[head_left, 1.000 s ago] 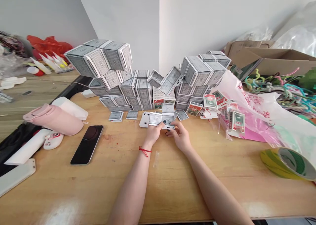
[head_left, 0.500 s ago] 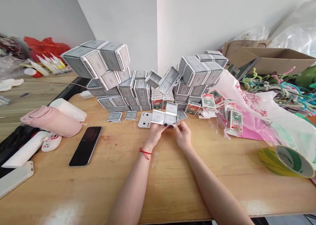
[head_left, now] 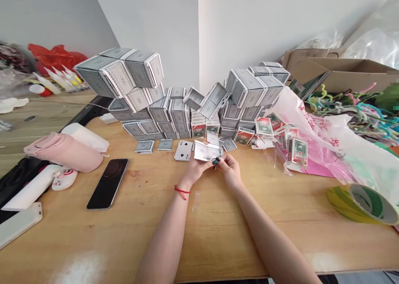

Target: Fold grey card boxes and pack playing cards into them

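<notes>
A few grey-patterned playing cards [head_left: 205,150], creased and joined together, are held just above the table between my hands. My left hand [head_left: 198,170], with a red cord at the wrist, pinches them at the near edge. My right hand [head_left: 230,170] grips the same edge, its fingertips meeting the left thumb. Just left of the held piece lies a face-up ten of spades [head_left: 183,150]. Smaller folded cards [head_left: 144,146] rest further left, and another folded card [head_left: 228,144] lies behind my right hand. The exact fold under my fingertips is hidden.
Stacked card blocks rise at the back left [head_left: 118,76] and back right [head_left: 249,86]. Boxed card decks [head_left: 264,127] sit by a plastic bag [head_left: 314,126]. A phone [head_left: 107,183] and pink bottle [head_left: 67,151] lie left; a tape roll [head_left: 339,203] is at right.
The held cards have tilted and turned between my fingers, so their panels now show at a different angle. My fingertips have shifted slightly along the near edge. The stacks have stayed put.
</notes>
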Tool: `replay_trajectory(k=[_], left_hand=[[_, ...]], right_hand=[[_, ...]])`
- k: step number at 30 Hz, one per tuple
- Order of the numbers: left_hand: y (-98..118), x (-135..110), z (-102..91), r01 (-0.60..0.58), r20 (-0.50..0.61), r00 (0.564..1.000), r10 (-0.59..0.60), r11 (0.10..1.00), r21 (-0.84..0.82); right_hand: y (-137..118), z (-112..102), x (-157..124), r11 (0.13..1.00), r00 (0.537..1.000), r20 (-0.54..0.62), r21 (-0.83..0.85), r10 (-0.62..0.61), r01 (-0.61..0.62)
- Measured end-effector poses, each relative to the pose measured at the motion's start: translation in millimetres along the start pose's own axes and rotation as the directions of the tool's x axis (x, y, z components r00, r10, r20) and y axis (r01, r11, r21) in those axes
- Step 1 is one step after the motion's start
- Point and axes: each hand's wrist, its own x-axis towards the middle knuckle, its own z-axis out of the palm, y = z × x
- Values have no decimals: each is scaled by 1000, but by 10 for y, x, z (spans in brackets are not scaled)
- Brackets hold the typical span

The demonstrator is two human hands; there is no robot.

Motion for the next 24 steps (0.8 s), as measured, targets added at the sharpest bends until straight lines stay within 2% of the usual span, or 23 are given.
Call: replay_trajectory(k=[3, 6, 9, 12, 15, 17, 20, 22, 24], left_hand=[[-33, -5, 10, -10, -8, 1000, 10, 1000, 17], [-84, -3, 24, -31, -28, 999, 32, 999, 29], [-132, 3, 39, -31, -24, 999, 32, 999, 30], [-167, 12, 51, -31, -23, 999, 32, 998, 51], [-185, 25, 46, -32, -35, 999, 34, 997, 76], [-188, 33, 26, -44, -50, 998, 49, 995, 93], [-191, 41, -27, -45, -63, 997, 53, 992, 121], [-193, 42, -61, -29, -62, 997, 37, 990, 135], [-191, 38, -80, -20, -53, 998, 27, 989, 143]], right_hand=[[-7, -4, 2, 1000, 1000, -30, -20, -5, 4], [-14, 1, -6, 989, 996, -71, -140, -56, 46], [1, 15, -23, 960, 982, -167, -277, -91, 42], [23, 23, -31, 948, 967, -240, -318, -86, 6], [28, 6, -11, 971, 974, -217, -239, -66, 13], [26, -22, 16, 984, 985, -158, -171, -73, 46], [41, -74, 59, 977, 989, -67, -176, -130, 117], [67, -105, 82, 967, 985, -66, -211, -157, 140], [98, -126, 97, 970, 983, -113, -213, -146, 119]])
